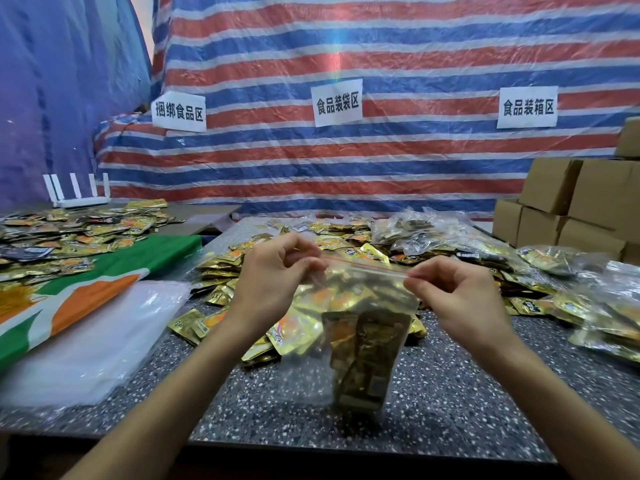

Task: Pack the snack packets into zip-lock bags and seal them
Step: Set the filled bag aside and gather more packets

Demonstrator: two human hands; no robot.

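A clear zip-lock bag [304, 372] with a red strip along its top hangs in the air above the speckled table [450, 403]. Several gold snack packets [363, 358] sit inside it at the bottom. My left hand [273, 285] pinches the bag's top at its left end. My right hand [457, 296] pinches the top at its right end. The strip is stretched level between the two hands. Behind the bag lies a loose heap of gold packets [221, 268].
A stack of empty clear bags [90, 341] lies at the left beside a green and orange cloth [114, 271]. Filled bags [595, 299] pile up at the right. Cardboard boxes [568, 206] stand at the back right, a white router [79, 192] at the back left.
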